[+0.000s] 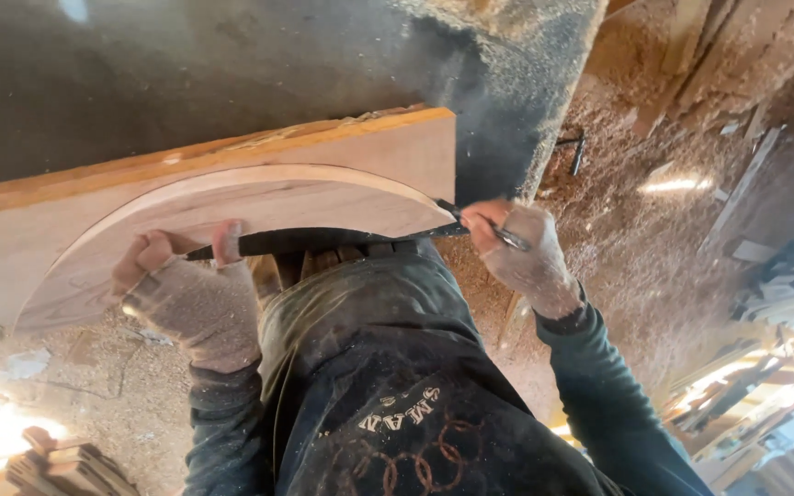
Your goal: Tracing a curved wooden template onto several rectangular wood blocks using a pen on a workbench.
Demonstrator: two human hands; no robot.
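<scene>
A person leans over a workbench and looks down along their own chest, so a dark, dust-covered sweatshirt fills the lower middle of the frame. The left hand, in a dusty fingerless glove, sits at the lower left of centre with its bare fingertips curled over the near edge of a curved wooden template, pressing it down. That template is a pale, thin, arc-shaped piece lying flat on top of a thicker wooden board, which stretches from the left edge to just past the middle of the frame and rests on a dark machine table filling the upper left. The right hand, also gloved and dusty, is just right of centre, its fingers pinched closed around a slim pencil, whose dark tip lies right at the template's right-hand corner, where the curve meets the board's edge. A dark band of shadow or edge runs beneath the template between the two hands; what it is cannot be told. Sawdust lies thick on the floor across the right half of the frame, with scrap wood strips scattered at the lower right, and a stack of small wood offcuts sits in the lower left corner, partly washed out by sunlight.
</scene>
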